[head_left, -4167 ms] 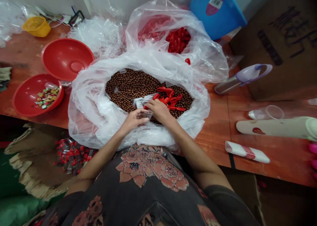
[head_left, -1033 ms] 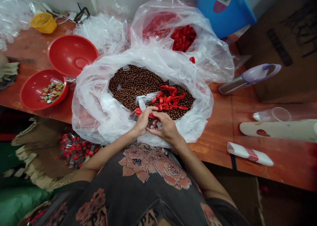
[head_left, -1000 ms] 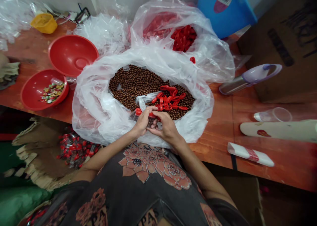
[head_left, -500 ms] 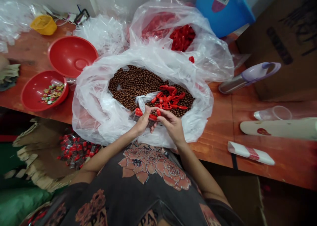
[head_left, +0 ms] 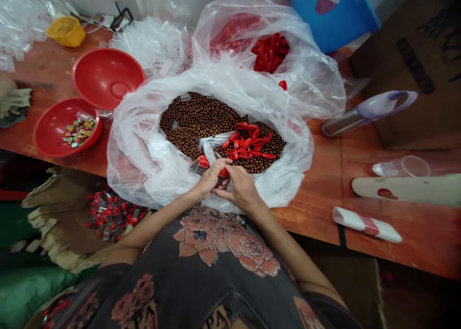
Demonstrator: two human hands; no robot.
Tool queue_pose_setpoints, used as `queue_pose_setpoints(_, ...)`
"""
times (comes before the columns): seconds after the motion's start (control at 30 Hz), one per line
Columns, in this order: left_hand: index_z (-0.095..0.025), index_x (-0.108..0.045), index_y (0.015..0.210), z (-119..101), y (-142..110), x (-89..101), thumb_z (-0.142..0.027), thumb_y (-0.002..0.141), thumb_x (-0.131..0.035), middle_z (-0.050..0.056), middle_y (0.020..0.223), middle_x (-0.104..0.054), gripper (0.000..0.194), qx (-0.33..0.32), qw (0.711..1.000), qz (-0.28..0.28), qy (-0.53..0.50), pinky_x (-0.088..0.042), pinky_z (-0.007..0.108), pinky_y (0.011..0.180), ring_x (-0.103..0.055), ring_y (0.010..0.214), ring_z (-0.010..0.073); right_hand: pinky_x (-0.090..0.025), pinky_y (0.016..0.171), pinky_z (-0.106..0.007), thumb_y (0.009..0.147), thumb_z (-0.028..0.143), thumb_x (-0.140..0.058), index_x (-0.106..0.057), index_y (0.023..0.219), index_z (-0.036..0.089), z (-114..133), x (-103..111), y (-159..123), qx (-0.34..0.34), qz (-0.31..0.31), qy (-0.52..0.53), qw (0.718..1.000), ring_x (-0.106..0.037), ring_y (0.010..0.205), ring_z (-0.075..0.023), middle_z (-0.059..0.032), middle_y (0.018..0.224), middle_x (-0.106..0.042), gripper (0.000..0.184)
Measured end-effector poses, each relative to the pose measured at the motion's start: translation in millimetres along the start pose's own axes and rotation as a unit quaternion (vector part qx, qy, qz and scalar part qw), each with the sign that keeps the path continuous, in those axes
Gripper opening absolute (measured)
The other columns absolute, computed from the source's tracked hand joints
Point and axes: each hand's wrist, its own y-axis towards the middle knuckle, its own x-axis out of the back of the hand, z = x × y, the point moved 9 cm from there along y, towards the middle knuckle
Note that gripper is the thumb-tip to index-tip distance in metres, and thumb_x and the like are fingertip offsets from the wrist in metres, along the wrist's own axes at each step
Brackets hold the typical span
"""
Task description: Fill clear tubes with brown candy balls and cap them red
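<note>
My left hand (head_left: 211,179) is closed around small clear containers with red caps (head_left: 203,161) and brown contents, held low over the bag's near edge. My right hand (head_left: 242,186) meets it, its fingers pressed at the red cap (head_left: 224,172) of one of these containers. Part of the containers is hidden by the fingers. Just beyond lie brown chocolate-like balls (head_left: 201,117) in an open white plastic bag (head_left: 137,141). Several loose red caps with loops (head_left: 248,144) rest on the balls, beside a clear plastic scoop-like piece (head_left: 209,149), partly hidden.
Two red bowls (head_left: 108,74) stand at the left, one holding small wrapped pieces (head_left: 81,132). Behind are a bag of red caps (head_left: 272,53) and a blue bin (head_left: 334,17). A flask (head_left: 367,113) stands right. Filled containers (head_left: 113,213) are piled in a carton below left.
My right hand has closed in on my left, and the red cap piece in its fingers is now pressed against a container. The view has shifted slightly.
</note>
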Motion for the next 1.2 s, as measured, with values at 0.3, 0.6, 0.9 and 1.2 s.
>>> queue_pose_setpoints(0.3, -0.018, -0.052, 0.127, 1, -6, 10.9, -0.044, 0.09, -0.05, -0.005, 0.057, -0.052, 0.045, 0.008, 0.997, -0.05, -0.055, -0.039, 0.019, 0.044, -0.047, 0.043, 0.009, -0.052, 0.092, -0.049, 0.085, 0.043, -0.068, -0.038, 0.146, 0.016, -3, -9, -4, 0.022, 0.019, 0.005, 1.0, -0.061, 0.113, -0.0319, -0.0189, 0.124, -0.065, 0.073)
queue_pose_setpoints(0.6, -0.018, -0.056, 0.117, 4, -4, 8.3, -0.058, 0.088, -0.053, -0.006, 0.054, -0.046, 0.049, 0.065, 0.994, -0.02, -0.084, -0.037, 0.019, 0.041, -0.042, 0.038, 0.0074, -0.05, 0.098, -0.052, 0.082, 0.053, -0.068, -0.043, 0.142, 0.016, 1, -6, 5, 0.031, 0.01, -0.024, 0.999, -0.059, 0.119, -0.0338, -0.0199, 0.13, -0.061, 0.075)
queue_pose_setpoints(0.9, -0.019, -0.053, 0.118, -42, -12, 33.5, -0.041, 0.096, -0.037, -0.001, 0.071, -0.053, 0.035, -0.119, 0.954, -0.078, 0.263, -0.045, 0.026, 0.06, -0.054, 0.064, 0.014, -0.053, 0.094, -0.047, 0.092, 0.046, -0.059, -0.045, 0.14, 0.016, 1, -9, 16, 0.074, 0.047, -0.035, 0.996, -0.061, 0.115, -0.0292, -0.0166, 0.127, -0.064, 0.058)
queue_pose_setpoints(1.2, -0.018, -0.068, 0.082, -94, 5, 65.3, -0.039, 0.096, -0.046, 0.009, 0.086, -0.061, 0.033, -0.14, 0.671, -0.05, 0.726, -0.044, 0.033, 0.083, -0.056, 0.089, 0.0225, -0.053, 0.085, -0.038, 0.089, 0.004, -0.043, -0.066, 0.115, 0.017, -74, -10, 35, 0.02, 0.044, -0.242, 0.969, -0.063, 0.097, -0.0253, -0.0142, 0.116, -0.067, 0.037)
